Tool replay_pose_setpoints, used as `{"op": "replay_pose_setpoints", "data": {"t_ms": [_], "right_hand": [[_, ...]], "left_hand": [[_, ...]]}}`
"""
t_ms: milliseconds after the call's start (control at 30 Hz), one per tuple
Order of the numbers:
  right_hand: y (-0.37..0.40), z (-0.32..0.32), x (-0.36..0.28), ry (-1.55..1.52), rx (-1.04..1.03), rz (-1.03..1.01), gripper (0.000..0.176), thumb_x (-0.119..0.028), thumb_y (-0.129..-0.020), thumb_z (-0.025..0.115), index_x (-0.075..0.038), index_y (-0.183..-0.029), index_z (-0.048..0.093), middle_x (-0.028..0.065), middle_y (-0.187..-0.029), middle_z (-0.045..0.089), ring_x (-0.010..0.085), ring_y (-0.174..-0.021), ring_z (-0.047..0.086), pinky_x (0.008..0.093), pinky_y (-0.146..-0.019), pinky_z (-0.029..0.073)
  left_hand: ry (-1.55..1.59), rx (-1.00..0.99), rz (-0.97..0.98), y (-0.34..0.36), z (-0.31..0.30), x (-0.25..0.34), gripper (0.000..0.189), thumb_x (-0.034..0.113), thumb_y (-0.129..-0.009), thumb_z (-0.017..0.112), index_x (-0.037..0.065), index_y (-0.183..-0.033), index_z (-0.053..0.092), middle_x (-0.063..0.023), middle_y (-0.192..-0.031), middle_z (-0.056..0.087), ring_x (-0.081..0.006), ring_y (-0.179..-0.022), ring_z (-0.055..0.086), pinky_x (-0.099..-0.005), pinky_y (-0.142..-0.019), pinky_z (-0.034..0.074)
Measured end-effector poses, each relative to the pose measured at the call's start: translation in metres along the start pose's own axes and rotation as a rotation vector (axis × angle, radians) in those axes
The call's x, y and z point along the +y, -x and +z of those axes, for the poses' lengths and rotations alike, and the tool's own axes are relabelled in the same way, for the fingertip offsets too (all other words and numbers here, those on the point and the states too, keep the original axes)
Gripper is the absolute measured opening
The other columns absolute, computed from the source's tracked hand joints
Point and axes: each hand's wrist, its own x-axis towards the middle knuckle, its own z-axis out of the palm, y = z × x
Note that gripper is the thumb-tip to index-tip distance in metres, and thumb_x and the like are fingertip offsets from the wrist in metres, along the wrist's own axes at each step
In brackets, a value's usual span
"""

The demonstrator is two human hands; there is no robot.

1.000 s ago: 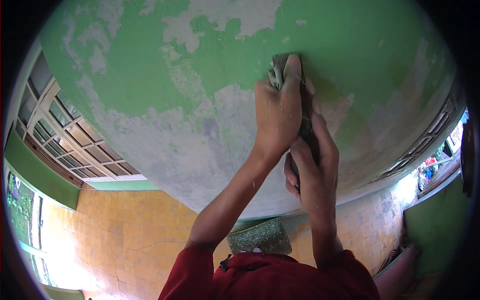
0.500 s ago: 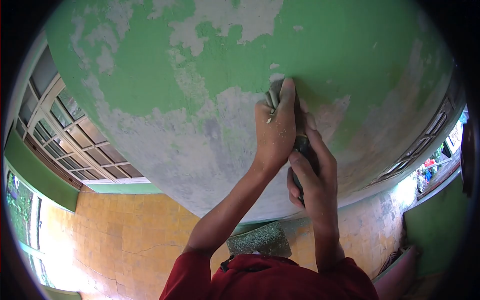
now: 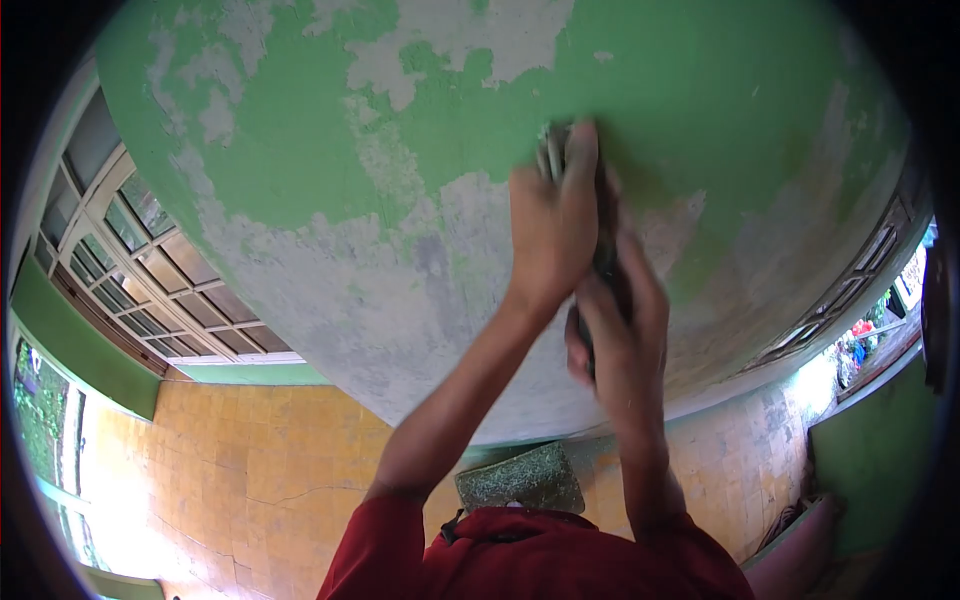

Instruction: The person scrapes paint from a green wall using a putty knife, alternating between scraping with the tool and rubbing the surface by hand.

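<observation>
Both my hands grip a dark-handled scraper [image 3: 606, 258] held against the green painted wall [image 3: 660, 110]. My left hand [image 3: 552, 235] is closed around its upper end, with the thumb stretched along it toward the wall. Lower down, my right hand [image 3: 625, 335] wraps the handle from the right. Fingers and motion blur hide most of the tool, and its working edge cannot be made out clearly. Just below the hands the wall is a bare grey-white patch [image 3: 370, 290] with ragged paint edges.
A speckled dark green block or mat [image 3: 520, 480] lies on the yellow tiled floor [image 3: 270, 460] at the wall's foot. A paned white door [image 3: 180, 265] is at left. At right are a window frame [image 3: 850, 270] and a low green wall [image 3: 870, 450].
Both hands and the scraper have slid a little way up the wall, onto green paint. Pale flakes that lay on my left hand no longer show.
</observation>
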Motion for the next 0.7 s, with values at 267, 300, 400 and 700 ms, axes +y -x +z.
{"op": "replay_pose_setpoints", "data": {"t_ms": [267, 300, 400, 700], "right_hand": [[0.019, -0.007, -0.013, -0.021, -0.06, 0.121, 0.065, -0.005, -0.101, 0.052, -0.005, -0.162, 0.028, 0.0001, -0.078, 0.052, 0.0023, -0.048, 0.044, 0.0216, -0.036, 0.032], [0.019, -0.003, -0.014, 0.015, -0.033, 0.118, 0.065, -0.005, -0.101, 0.052, -0.004, -0.161, 0.028, -0.0006, -0.076, 0.051, 0.0025, -0.047, 0.044, 0.0218, -0.036, 0.032], [0.017, -0.006, 0.025, -0.002, 0.001, 0.045, 0.064, -0.005, -0.101, 0.052, -0.004, -0.161, 0.029, -0.0004, -0.077, 0.051, 0.0028, -0.046, 0.043, 0.0216, -0.035, 0.031], [0.018, -0.01, 0.03, -0.032, 0.008, 0.062, 0.06, -0.006, -0.101, 0.051, -0.002, -0.159, 0.033, -0.0012, -0.074, 0.05, 0.0027, -0.045, 0.042, 0.0226, -0.034, 0.031]], "left_hand": [[0.174, 0.092, -0.217, 0.02, -0.002, -0.005, 0.035, 0.032, -0.109, 0.05, 0.004, -0.088, 0.057, -0.0033, -0.067, 0.056, -0.0134, -0.057, 0.059, -0.0296, -0.053, 0.05], [0.184, 0.063, -0.213, 0.018, -0.004, -0.003, 0.036, 0.032, -0.109, 0.05, 0.004, -0.088, 0.056, -0.0037, -0.068, 0.056, -0.0137, -0.056, 0.059, -0.0307, -0.053, 0.052], [0.188, 0.031, -0.214, 0.032, -0.006, -0.009, 0.037, 0.033, -0.109, 0.05, 0.004, -0.088, 0.055, -0.0048, -0.068, 0.056, -0.0146, -0.055, 0.06, -0.0326, -0.052, 0.055], [0.19, 0.018, -0.253, 0.036, -0.008, -0.014, 0.038, 0.036, -0.109, 0.051, 0.004, -0.089, 0.056, -0.0061, -0.066, 0.056, -0.0156, -0.054, 0.06, -0.0333, -0.05, 0.056]]}}
